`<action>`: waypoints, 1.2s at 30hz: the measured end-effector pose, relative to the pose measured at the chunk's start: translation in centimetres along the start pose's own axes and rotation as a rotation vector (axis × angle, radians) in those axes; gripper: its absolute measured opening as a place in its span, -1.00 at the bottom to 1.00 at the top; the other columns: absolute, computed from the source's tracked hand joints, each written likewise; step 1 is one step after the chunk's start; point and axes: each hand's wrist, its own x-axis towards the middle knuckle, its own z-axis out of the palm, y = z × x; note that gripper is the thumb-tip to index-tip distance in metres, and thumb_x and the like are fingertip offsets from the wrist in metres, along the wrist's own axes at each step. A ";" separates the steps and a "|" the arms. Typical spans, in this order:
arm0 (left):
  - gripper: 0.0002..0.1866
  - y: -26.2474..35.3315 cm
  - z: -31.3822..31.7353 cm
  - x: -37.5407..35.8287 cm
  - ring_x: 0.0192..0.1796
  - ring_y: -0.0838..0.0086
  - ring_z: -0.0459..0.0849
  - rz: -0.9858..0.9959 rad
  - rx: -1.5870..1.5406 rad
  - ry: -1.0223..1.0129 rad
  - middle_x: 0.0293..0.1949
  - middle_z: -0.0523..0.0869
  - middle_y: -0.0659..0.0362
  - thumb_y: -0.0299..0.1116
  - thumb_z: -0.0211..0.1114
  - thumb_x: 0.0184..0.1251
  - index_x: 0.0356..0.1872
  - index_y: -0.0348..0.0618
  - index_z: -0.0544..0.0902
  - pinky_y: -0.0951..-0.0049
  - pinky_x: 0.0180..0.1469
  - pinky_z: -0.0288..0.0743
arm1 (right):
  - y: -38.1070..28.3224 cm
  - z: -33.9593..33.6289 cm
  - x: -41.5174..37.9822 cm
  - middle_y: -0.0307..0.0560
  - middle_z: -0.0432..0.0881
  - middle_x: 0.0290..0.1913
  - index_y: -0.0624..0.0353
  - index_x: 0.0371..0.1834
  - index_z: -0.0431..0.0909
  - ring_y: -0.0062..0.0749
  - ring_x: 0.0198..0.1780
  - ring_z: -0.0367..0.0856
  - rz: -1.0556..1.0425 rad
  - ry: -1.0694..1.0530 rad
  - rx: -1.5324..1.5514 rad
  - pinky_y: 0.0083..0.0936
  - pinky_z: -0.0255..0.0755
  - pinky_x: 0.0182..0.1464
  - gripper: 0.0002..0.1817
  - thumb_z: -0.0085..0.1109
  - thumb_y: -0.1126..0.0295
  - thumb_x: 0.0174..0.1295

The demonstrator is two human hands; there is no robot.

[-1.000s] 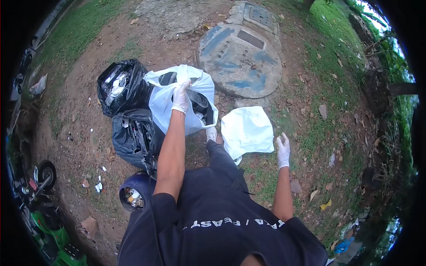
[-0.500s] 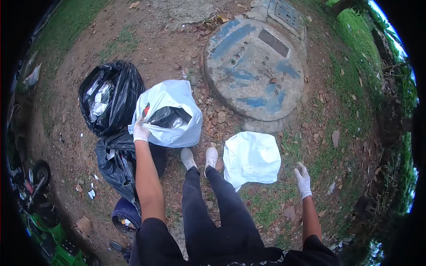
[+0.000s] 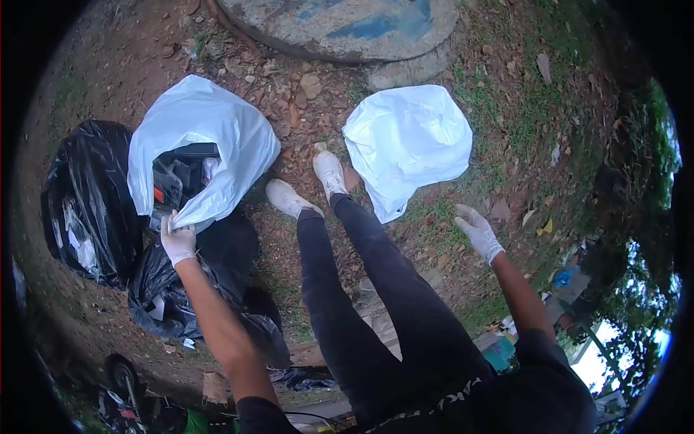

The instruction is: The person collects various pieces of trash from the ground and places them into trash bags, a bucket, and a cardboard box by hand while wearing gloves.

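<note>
My left hand (image 3: 178, 242), in a whitish glove, is closed on the rim of a white plastic bag (image 3: 210, 116) at the left. The bag's mouth faces me, and dark items and a bit of orange show inside. My right hand (image 3: 477, 230), gloved too, hangs free with its fingers apart and touches nothing. Nearest to it, a second white plastic bag (image 3: 412, 141) lies on the ground, its contents not visible. Beside the held bag stands an open black garbage bag (image 3: 108, 188) with pale waste in it. Another black garbage bag (image 3: 224, 249) lies partly under my left forearm.
A round concrete cover (image 3: 318, 32) with blue paint lies at the top. My shoes (image 3: 329, 173) stand on leaf-littered soil between the white bags. A motorcycle wheel (image 3: 123, 376) is at the lower left. Grass and shrubs line the right side.
The camera view has tilted and turned, shifting the whole scene. My left hand keeps hold of the white bag, whose mouth now faces more towards me. My right hand stays empty.
</note>
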 end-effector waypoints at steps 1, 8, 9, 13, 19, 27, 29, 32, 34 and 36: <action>-0.44 -0.2 0.4 -1.2 0.36 0.21 0.46 -0.041 0.013 0.028 0.25 0.59 0.17 -0.05 0.34 0.31 0.23 -0.13 0.50 0.06 0.40 0.24 | 0.7 0.3 -0.4 -0.03 0.49 0.35 0.24 0.43 0.33 -0.36 0.36 0.43 0.023 -0.007 -0.015 -0.45 0.27 0.42 -0.48 0.14 0.42 0.44; 0.00 -4.8 3.2 -9.3 0.61 0.19 0.08 -0.055 0.350 0.023 0.58 0.13 0.01 0.31 0.04 0.36 0.58 -0.22 -0.01 0.03 0.56 -0.25 | 12.4 -0.9 -0.7 0.10 0.49 0.35 0.26 0.42 0.32 -0.23 0.35 0.47 0.110 0.081 0.057 -0.38 0.33 0.39 -0.47 0.15 0.37 0.43; -0.02 -7.0 4.6 -11.5 0.61 0.19 0.08 0.009 0.534 0.029 0.59 0.10 -0.02 0.31 -0.01 0.38 0.58 -0.23 -0.01 0.01 0.56 -0.27 | 13.7 -1.2 -0.5 0.10 0.49 0.35 0.26 0.42 0.32 -0.23 0.35 0.47 0.130 0.119 0.081 -0.38 0.33 0.39 -0.47 0.15 0.37 0.43; -0.30 -14.2 5.9 -12.7 0.36 0.07 0.46 0.511 1.457 0.132 0.34 0.47 -0.23 0.06 0.08 0.53 0.34 -0.47 0.40 0.17 0.42 0.24 | 19.2 -3.5 2.0 0.14 0.60 0.23 0.20 0.38 0.40 -0.13 0.22 0.60 0.124 0.209 0.069 -0.35 0.43 0.27 -0.48 0.15 0.23 0.40; -0.36 -24.5 -1.6 -15.2 0.32 0.12 0.53 0.646 1.687 -0.074 0.34 0.49 -0.17 -0.09 0.21 0.52 0.38 -0.41 0.35 0.26 0.38 0.37 | 26.7 -7.4 8.9 0.14 0.65 0.10 0.16 0.37 0.41 -0.05 0.12 0.64 0.129 0.256 0.074 -0.30 0.47 0.18 -0.41 0.22 0.16 0.32; -0.40 -33.8 -13.9 -18.4 0.28 0.23 0.54 -0.296 1.155 0.335 0.30 0.54 -0.05 -0.04 0.16 0.53 0.34 -0.35 0.41 0.28 0.31 0.40 | 33.9 -8.4 15.9 0.06 0.66 -0.05 0.19 0.43 0.32 -0.06 0.00 0.64 0.388 0.322 0.061 -0.29 0.46 0.13 -0.32 0.25 0.15 0.29; -0.39 -34.4 -15.1 -15.0 0.24 0.23 0.57 -0.337 1.076 0.385 0.26 0.57 -0.05 0.00 0.15 0.52 0.31 -0.34 0.44 0.28 0.27 0.42 | 36.9 -6.2 16.2 0.06 0.67 -0.05 0.19 0.43 0.33 -0.09 0.01 0.64 0.415 0.298 0.102 -0.31 0.46 0.14 -0.32 0.25 0.15 0.29; -0.38 -34.5 -16.2 -9.6 0.19 0.23 0.60 -0.321 1.045 0.417 0.21 0.61 -0.06 0.04 0.15 0.50 0.27 -0.34 0.48 0.28 0.21 0.45 | 39.6 -3.9 16.8 0.08 0.68 -0.02 0.19 0.42 0.34 -0.15 0.06 0.65 0.464 0.257 0.145 -0.35 0.44 0.18 -0.33 0.25 0.14 0.31; -0.37 -33.8 -16.1 -5.5 0.15 0.23 0.62 -0.252 1.074 0.429 0.17 0.64 -0.07 0.08 0.15 0.49 0.24 -0.34 0.51 0.28 0.18 0.47 | 40.9 -2.5 17.5 0.08 0.69 0.01 0.23 0.43 0.32 -0.15 0.09 0.64 0.541 0.282 0.244 -0.37 0.43 0.20 -0.32 0.24 0.14 0.31; -0.36 -33.0 -15.1 -1.6 0.12 0.23 0.64 -0.116 1.243 0.417 0.13 0.67 -0.07 0.11 0.15 0.48 0.22 -0.34 0.54 0.28 0.14 0.49 | 41.9 -0.3 18.8 0.08 0.69 0.00 0.28 0.44 0.29 -0.16 0.10 0.64 0.553 0.284 0.264 -0.37 0.42 0.20 -0.27 0.25 0.13 0.29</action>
